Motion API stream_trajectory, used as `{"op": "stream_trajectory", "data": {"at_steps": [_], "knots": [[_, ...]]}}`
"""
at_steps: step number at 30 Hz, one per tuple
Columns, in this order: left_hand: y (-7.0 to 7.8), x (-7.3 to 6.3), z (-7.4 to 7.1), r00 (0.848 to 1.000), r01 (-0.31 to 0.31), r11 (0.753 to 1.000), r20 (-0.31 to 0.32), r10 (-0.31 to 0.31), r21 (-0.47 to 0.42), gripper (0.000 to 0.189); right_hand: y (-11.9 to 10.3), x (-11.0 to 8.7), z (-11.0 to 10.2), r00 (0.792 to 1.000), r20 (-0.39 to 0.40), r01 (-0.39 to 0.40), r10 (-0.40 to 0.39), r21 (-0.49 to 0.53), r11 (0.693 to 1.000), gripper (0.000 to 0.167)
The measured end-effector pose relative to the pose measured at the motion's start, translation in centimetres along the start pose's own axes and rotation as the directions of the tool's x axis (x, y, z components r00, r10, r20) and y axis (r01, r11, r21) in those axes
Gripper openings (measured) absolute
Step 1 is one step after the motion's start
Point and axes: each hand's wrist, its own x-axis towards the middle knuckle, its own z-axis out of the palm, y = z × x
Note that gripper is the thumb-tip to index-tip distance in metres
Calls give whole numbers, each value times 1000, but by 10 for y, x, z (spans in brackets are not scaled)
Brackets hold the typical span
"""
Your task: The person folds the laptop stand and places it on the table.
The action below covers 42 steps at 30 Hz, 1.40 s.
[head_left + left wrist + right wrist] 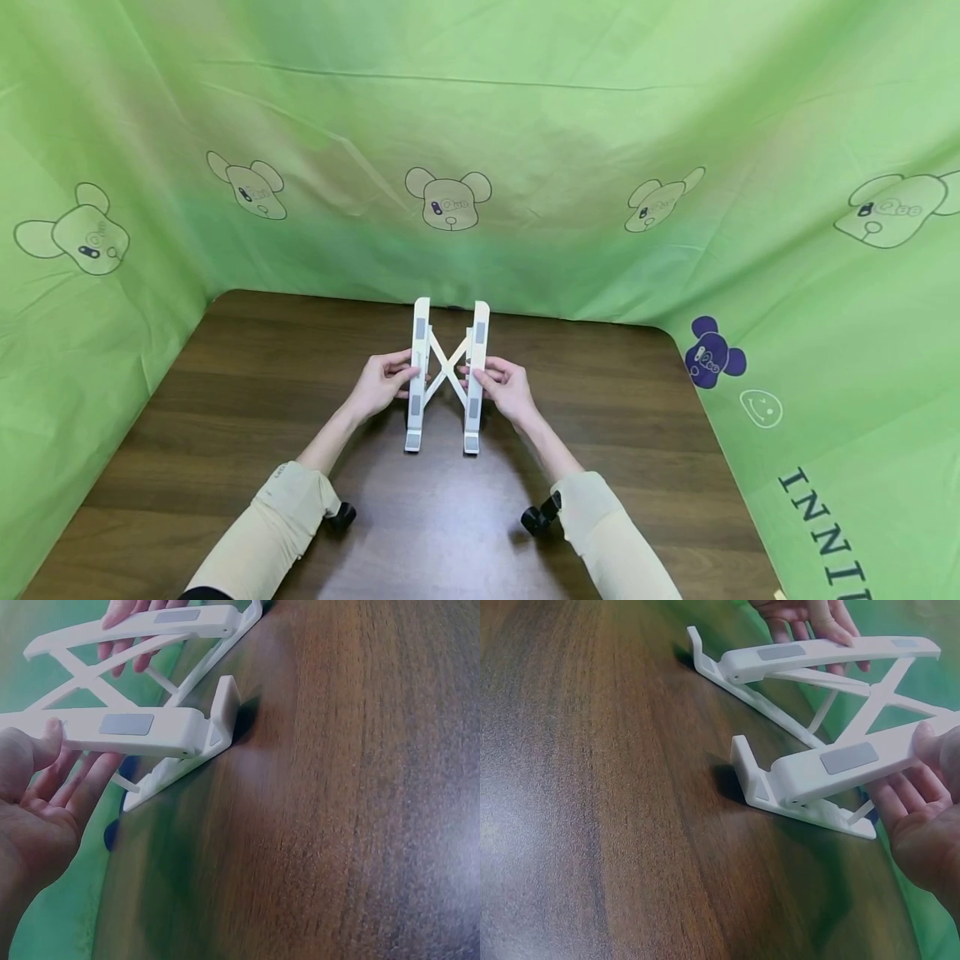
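Note:
A white folding laptop stand (447,367) with grey pads stands spread on the table, its two long rails joined by an X-shaped brace. My left hand (378,387) grips the left rail, thumb on top and fingers curled beneath, as the left wrist view shows. On the other side, my right hand (508,390) holds the right rail (817,766) in the same way. Both rails slope above lower bars, with thin struts between them and upturned lips at the near ends. The rails hide some of the fingertips in the head view.
The dark wooden table (637,433) has rounded far corners. Green cloth (525,267) printed with bear heads hangs around its back and sides. Small black devices (341,517) sit at both wrists, beside rolled pale sleeves.

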Motion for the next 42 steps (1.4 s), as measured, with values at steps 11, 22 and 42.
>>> {"op": "stream_trajectory", "data": {"at_steps": [11, 22, 42], "knots": [[2, 4, 7, 1000, 12, 1000, 13, -12, 9, 48, 2, 0, 0, 1000, -11, 19, -19, -5, 1000, 37], [3, 9, 16, 1000, 18, 1000, -7, -18, 25, 48, 4, 3, 2, 997, -47, 53, -56, -70, 996, 38], [-2, 13, 32, 1000, 27, 999, -14, -26, 43, 49, 10, -1, 4, 988, -136, 59, -80, -153, 987, 34]]}}
